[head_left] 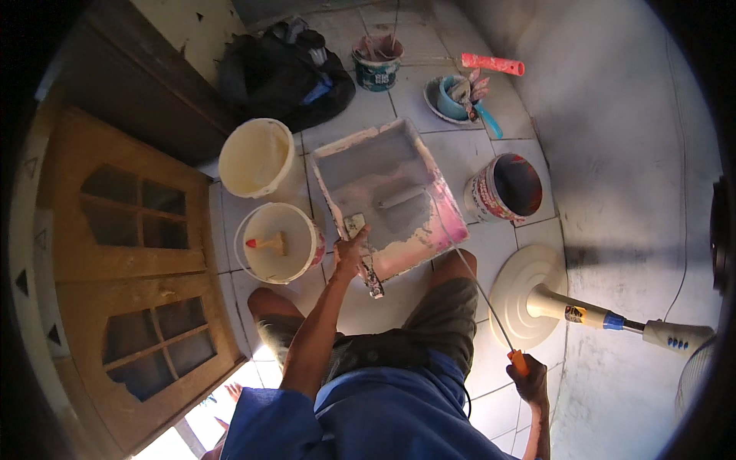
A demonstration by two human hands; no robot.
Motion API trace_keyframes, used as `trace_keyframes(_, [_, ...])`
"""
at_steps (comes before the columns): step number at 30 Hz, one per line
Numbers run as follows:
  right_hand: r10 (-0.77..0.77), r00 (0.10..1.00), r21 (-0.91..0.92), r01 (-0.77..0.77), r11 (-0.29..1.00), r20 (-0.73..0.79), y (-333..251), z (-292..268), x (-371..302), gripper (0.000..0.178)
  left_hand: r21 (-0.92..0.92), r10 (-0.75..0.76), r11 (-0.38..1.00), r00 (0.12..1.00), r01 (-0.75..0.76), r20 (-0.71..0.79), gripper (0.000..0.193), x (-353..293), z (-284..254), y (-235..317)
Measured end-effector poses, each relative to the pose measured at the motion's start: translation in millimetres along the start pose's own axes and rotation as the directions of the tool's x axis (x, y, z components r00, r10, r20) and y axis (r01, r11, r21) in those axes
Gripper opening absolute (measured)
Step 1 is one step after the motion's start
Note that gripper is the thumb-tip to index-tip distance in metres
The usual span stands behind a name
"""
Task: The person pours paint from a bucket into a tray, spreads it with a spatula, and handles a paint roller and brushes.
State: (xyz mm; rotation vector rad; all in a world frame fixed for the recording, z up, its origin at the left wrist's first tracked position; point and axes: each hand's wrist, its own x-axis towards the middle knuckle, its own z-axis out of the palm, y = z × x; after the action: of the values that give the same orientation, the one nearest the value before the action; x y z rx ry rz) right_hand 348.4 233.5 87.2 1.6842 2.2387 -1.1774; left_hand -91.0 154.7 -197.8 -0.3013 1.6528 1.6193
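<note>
My right hand [530,381] is wrapped round the orange handle of a paint roller [402,197]. Its long thin rod crosses the near right rim of the paint tray, and the roller's sleeve lies in the grey paint. Pink and grey smears coat the paint tray [446,222], which sits on the tiles before my knees. At the tray's near left side, my left hand [350,254] is closed on a paint-crusted, brush-like tool [373,282]. The tool's pale blocky end [354,224] shows above my fingers, over the tray; its exact kind is unclear.
Left of the tray stand a cream bucket [257,157] and a white bucket [241,249] with a brush [268,244] across it. A paint-stained bucket [517,188] and a standing fan [529,295] are right. Farther lie a black bag [284,84], paint pot [376,73], bowl [451,100] and pink roller sleeve [493,64].
</note>
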Motion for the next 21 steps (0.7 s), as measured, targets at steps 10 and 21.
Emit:
trace_keyframes(10, [-0.078, 0.99, 0.059, 0.086, 0.995, -0.121, 15, 7, -126, 0.026, 0.095, 0.062, 0.993, 0.99, -0.075, 0.128, 0.065, -156, -12, 58])
trace_keyframes(21, [-0.08, 0.991, 0.003, 0.08, 0.997, -0.109, -74, -29, -34, 0.028, 0.214, -0.074, 0.976, 0.983, 0.036, 0.169, 0.049, -138, 0, 139])
